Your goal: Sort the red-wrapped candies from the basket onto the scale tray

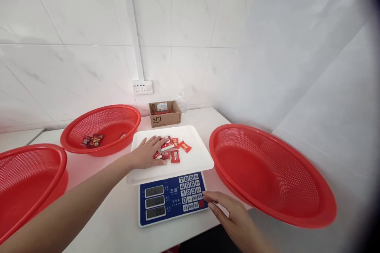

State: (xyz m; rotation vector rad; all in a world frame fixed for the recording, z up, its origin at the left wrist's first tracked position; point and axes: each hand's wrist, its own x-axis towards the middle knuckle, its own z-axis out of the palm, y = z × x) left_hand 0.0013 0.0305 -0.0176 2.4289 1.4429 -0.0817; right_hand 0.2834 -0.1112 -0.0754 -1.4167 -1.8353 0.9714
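A digital scale [173,199] with a blue keypad panel and three small displays stands in front of me, topped by a white tray [194,160]. Several small red-wrapped candies [175,156] lie near the tray's middle. My left hand [147,153] reaches over the tray's left side, palm down with fingers spread, at the candies' left edge; its palm hides what is beneath. At the keypad's lower right corner is my right hand [233,215], its fingers extended and slightly apart, holding nothing visible. Whether a fingertip touches a key, I cannot tell.
Right of the scale sits a large red plastic basket [252,197]. Another red basket [130,120], holding a few dark red packets [95,140], stands back left; a third basket [63,154] is nearer. A cardboard box [166,119] with red items stands by the tiled wall.
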